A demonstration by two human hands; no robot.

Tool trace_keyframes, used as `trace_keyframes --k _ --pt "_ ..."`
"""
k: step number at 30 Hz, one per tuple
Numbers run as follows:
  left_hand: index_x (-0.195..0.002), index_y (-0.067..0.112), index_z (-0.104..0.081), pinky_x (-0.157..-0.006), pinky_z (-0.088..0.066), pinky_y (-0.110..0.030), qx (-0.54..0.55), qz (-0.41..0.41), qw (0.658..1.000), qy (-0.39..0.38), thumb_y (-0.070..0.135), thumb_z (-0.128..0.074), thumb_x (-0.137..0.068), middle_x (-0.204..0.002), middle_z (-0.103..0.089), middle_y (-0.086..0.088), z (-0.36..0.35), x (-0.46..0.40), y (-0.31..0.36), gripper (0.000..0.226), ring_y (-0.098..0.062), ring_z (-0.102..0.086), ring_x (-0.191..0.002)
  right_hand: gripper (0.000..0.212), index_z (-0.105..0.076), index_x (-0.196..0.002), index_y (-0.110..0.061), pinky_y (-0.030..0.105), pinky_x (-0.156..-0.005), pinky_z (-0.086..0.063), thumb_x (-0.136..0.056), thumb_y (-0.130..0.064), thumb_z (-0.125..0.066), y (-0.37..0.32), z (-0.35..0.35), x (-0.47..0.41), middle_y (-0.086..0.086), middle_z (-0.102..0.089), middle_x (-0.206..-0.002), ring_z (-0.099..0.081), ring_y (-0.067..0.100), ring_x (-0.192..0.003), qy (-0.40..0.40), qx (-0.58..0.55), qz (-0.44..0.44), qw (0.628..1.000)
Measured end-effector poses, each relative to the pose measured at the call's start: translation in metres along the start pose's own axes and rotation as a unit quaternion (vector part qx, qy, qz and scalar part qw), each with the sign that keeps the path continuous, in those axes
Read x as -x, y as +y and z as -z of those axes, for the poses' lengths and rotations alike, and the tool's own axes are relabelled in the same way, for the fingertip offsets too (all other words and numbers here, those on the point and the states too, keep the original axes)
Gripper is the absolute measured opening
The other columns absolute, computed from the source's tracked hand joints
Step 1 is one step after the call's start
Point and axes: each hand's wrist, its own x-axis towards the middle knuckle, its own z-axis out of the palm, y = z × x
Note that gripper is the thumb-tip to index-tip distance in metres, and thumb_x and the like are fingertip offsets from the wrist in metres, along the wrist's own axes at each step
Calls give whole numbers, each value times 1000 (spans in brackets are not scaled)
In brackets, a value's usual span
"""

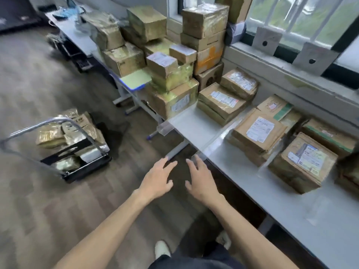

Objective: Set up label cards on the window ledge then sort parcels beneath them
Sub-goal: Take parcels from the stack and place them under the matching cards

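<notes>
Two grey label cards [266, 43] [314, 58] lean against the window on the ledge [287, 74], each with a dark spot in its middle. Beneath them, brown taped parcels [258, 131] lie flat on the grey table [196, 125], with a bigger parcel [305, 162] at the right. A tall stack of parcels [206, 35] fills the far left of the table row. My left hand [157, 179] and my right hand [198, 181] hover empty over the floor near the table's front edge, fingers spread, side by side.
A black trolley [77, 152] with a metal handle holds several parcels on the wooden floor at the left. More boxes [124, 57] crowd the desks toward the back. My feet show below, close to the table's edge [252, 191].
</notes>
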Motion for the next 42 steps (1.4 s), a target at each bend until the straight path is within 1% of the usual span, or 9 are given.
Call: trace_keyframes --k 4,7,13,20,27,31,37,40,42 --pt "-155 29 -29 -118 -26 -32 7 32 999 22 26 -61 -92 -162 -24 -7 19 29 -45 71 -22 -20 -149 81 -24 -155 -28 40 -119 -29 -89 -28 -71 -59 -15 -9 9 -11 -167 -23 30 -151 -10 2 21 1000" --pt "-154 29 -29 -117 -28 -34 21 52 998 40 25 -62 -91 -161 -25 -8 28 42 -69 71 -24 -20 -149 81 -25 -155 -25 41 -119 -29 -89 -27 -71 -83 -21 -14 9 -12 -167 -22 30 -151 -22 13 40 999" --pt "-154 29 -30 -117 -28 -34 34 76 995 58 25 -63 -90 -160 -26 -10 38 53 -103 72 -25 -22 -148 82 -27 -154 -26 41 -118 -31 -87 -28 -74 -112 -29 -35 9 -12 -167 -23 30 -151 -26 27 56 998" --pt "-154 30 -30 -117 -30 -36 28 79 995 61 25 -62 -90 -160 -26 -10 52 34 -133 72 -26 -21 -148 81 -28 -155 -26 39 -119 -27 -89 -28 -73 -132 -32 -72 7 -10 -167 -19 29 -152 -13 25 60 998" --pt "-155 29 -27 -118 -27 -35 14 49 998 45 24 -60 -93 -161 -25 -9 68 -29 -156 70 -23 -19 -149 82 -27 -154 -26 43 -118 -30 -88 -30 -74 -138 -38 -132 6 -9 -168 -19 30 -152 -11 -8 24 1000" --pt "-154 32 -26 -116 -31 -38 2 34 999 12 25 -61 -94 -162 -23 -6 79 -78 -172 70 -23 -18 -150 83 -26 -155 -26 46 -118 -32 -88 -29 -74 -137 -40 -182 6 -10 -167 -20 32 -152 -10 -23 2 1000" --pt "-155 32 -26 -116 -30 -42 -45 7 999 -21 29 -59 -93 -161 -25 -8 104 -158 -205 70 -23 -21 -149 85 -25 -155 -26 43 -116 -33 -87 -32 -75 -130 -29 -254 9 -10 -167 -24 31 -151 -14 -36 -31 999" --pt "-155 31 -27 -118 -28 -43 -52 -14 998 -11 30 -58 -93 -160 -28 -9 123 -189 -216 70 -24 -23 -149 87 -26 -154 -24 43 -114 -40 -84 -38 -76 -122 -13 -281 9 -15 -165 -34 31 -145 20 -90 -71 993" --pt "-156 33 -22 -118 -27 -43 -51 -22 998 -11 30 -60 -93 -161 -27 -10 139 -208 -220 74 -25 -24 -149 95 -20 -156 -20 40 -115 -36 -83 -41 -76 -118 5 -295 9 -18 -164 -32 29 -145 51 -127 -91 986"
